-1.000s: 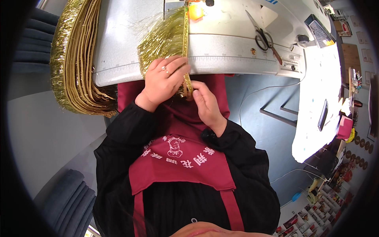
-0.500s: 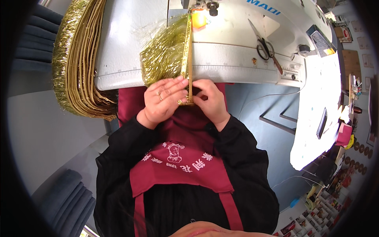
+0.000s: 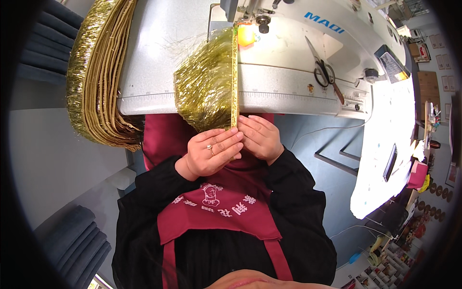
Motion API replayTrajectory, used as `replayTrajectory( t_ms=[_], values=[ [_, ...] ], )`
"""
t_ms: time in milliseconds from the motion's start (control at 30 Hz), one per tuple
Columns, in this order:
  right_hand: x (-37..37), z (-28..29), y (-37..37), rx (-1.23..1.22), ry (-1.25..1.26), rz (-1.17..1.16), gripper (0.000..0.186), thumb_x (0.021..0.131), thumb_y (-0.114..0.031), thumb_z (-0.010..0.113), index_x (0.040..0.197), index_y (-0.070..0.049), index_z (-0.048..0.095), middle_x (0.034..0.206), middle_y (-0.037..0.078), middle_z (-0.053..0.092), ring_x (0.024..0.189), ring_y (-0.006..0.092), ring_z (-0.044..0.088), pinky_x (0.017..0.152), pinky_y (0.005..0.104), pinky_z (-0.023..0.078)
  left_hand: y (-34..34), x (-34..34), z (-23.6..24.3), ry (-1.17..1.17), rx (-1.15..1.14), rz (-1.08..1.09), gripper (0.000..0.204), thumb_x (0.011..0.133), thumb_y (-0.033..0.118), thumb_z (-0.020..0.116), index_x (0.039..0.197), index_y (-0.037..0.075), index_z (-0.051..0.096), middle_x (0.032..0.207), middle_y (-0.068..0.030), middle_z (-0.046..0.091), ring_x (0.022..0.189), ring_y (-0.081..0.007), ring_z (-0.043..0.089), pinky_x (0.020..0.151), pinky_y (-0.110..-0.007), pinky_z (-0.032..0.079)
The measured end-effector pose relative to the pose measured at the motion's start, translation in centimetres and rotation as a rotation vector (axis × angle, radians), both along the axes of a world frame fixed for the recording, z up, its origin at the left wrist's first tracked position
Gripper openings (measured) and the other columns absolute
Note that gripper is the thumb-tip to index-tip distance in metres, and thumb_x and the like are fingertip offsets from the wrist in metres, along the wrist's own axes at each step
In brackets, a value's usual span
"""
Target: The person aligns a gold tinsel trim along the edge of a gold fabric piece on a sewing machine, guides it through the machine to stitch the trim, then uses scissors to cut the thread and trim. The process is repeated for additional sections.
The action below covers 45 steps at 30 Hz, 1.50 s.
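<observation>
- While folded gold tinsel [image 3: 98, 72] sits beside the tabletop [image 3: 149, 62]'s left end, gold fringe [image 3: 204, 82] fans over the front edge, just beyond my left fingers [image 3: 225, 143].
- Those fingers grasp the near end of the gold band [image 3: 235, 82] along the fringe's right side.
- My right fingers [image 3: 254, 134] touch the band's right edge; I cannot tell whether they pinch it.
- Scissors [image 3: 323, 72] lie farther right.

This looks like a sewing workshop; gold fringe [image 3: 207, 79] runs from a sewing machine [image 3: 346, 37] over its ruler-marked bed [image 3: 281, 84], scissors [image 3: 323, 73] lying near; a thick folded bundle [image 3: 98, 79] sits at left. Packed shelves [image 3: 385, 270] show at lower right.
</observation>
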State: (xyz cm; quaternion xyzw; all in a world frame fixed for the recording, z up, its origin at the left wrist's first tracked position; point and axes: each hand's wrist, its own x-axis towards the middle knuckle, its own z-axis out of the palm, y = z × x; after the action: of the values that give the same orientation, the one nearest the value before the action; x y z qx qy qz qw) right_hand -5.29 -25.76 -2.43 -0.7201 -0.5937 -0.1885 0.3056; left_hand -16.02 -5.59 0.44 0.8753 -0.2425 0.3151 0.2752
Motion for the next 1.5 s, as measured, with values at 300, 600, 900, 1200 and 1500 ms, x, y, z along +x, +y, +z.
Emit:
replayTrajectory(
  t_ms=[300,600,900,1200,1500],
  values=[
    [0.1,-0.3,0.2,0.052,0.018,0.005,0.019,0.087,-0.011,0.065,0.101,-0.001,0.074,0.119,0.014,0.074,0.118,0.0291,0.071,0.097,0.0403,0.058,-0.3,0.5,-0.4,0.025,-0.027,0.004,0.025,0.089,0.016,0.079,0.111,0.004,0.076,0.116,-0.0108,0.078,0.111,-0.023,0.076,0.088,-0.035,0.059],
    [0.2,-0.8,0.7,0.079,0.017,0.005,0.013,0.088,-0.01,0.064,0.095,-0.001,0.071,0.116,0.016,0.075,0.116,0.0289,0.072,0.09,0.0389,0.058,-0.2,0.9,-0.9,0.041,-0.017,0.016,0.026,0.089,0.016,0.079,0.112,0.005,0.076,0.117,-0.0109,0.078,0.111,-0.0221,0.075,0.088,-0.034,0.059],
    [0.4,-1.0,0.9,0.091,0.013,0.004,0.014,0.09,-0.01,0.063,0.098,-0.001,0.071,0.119,0.016,0.074,0.117,0.0276,0.071,0.086,0.0375,0.056,-0.2,1.1,-1.2,0.03,-0.007,0.011,0.025,0.09,0.016,0.078,0.112,0.004,0.076,0.118,-0.0113,0.078,0.112,-0.0226,0.075,0.089,-0.035,0.058],
    [0.5,-1.4,0.9,0.105,0.017,0.005,0.015,0.091,-0.01,0.062,0.099,0.0,0.071,0.119,0.016,0.074,0.117,0.0276,0.071,0.084,0.0369,0.055,-0.5,1.3,-1.2,0.044,0.0,0.022,0.024,0.091,0.019,0.078,0.111,0.005,0.076,0.118,-0.0121,0.078,0.113,-0.0226,0.075,0.088,-0.033,0.057],
    [0.5,-1.7,0.7,0.11,0.014,-0.003,0.014,0.091,-0.01,0.063,0.097,-0.001,0.071,0.117,0.016,0.075,0.117,0.0279,0.072,0.084,0.0371,0.054,-0.7,1.4,-1.2,0.042,-0.005,0.013,0.025,0.09,0.015,0.078,0.113,0.004,0.075,0.119,-0.0117,0.078,0.111,-0.0232,0.075,0.088,-0.035,0.058]
  ],
)
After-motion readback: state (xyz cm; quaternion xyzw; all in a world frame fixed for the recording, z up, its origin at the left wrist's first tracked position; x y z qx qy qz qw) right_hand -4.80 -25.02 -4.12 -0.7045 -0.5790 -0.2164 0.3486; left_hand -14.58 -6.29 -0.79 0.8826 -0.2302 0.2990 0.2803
